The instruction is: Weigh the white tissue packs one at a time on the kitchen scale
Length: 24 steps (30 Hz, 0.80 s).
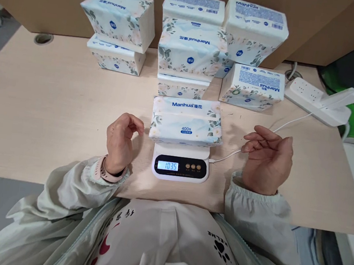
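A Manhua tissue pack (187, 121) rests on a white digital scale (179, 174), whose lit display reads 103.5. To the left of the pack is my left hand (121, 140), its fingers loosely curled and apart from the pack, holding nothing; a pink watch band circles the wrist. On the other side, my right hand (267, 161) is turned palm up with its fingers spread, empty, near the white cable that runs to the scale.
Behind the scale, several more tissue packs (191, 50) stand stacked against a cardboard wall (67, 3). A white power strip (319, 100) lies at the right back of the wooden table (53, 113). A cable hole (43, 39) is at the back left.
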Tool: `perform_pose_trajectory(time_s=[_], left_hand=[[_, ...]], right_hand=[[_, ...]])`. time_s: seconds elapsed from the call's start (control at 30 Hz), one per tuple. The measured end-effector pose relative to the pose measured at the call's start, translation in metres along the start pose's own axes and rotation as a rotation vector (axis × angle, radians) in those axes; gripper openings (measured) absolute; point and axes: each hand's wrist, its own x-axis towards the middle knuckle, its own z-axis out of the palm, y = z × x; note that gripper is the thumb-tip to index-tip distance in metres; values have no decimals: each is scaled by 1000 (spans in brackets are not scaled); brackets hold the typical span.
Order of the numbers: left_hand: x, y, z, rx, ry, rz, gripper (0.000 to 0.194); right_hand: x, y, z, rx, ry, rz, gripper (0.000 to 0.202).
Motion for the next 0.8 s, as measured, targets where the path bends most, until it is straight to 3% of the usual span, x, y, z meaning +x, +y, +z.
perform_pose_trajectory(time_s=[0.2, 0.33, 0.43, 0.5, 0.57, 0.63, 0.7, 0.8], left_hand=[[1, 3, 1, -13, 11, -36, 54], [4, 6, -3, -15, 20, -64, 40], [5, 11, -5, 20, -47, -144, 32], [6, 17, -3, 32, -153, -197, 30], [9, 26, 4, 46, -269, -219, 32], [14, 37, 18, 55, -378, -204, 39], [23, 46, 41, 39, -473, -144, 43], [47, 50, 90, 10, -612, 1, 37]], right_hand=[[-1, 3, -5, -75, -76, -38, 55], [-3, 7, -11, -147, -183, -64, 50], [-9, 17, -15, -243, -466, -84, 50], [-14, 24, -16, -335, -693, -102, 77], [-14, 29, -16, -409, -790, -156, 99], [-8, 27, -15, -427, -741, -253, 105], [9, 16, -12, -392, -639, -384, 96], [53, -5, -8, -358, -500, -591, 79]])
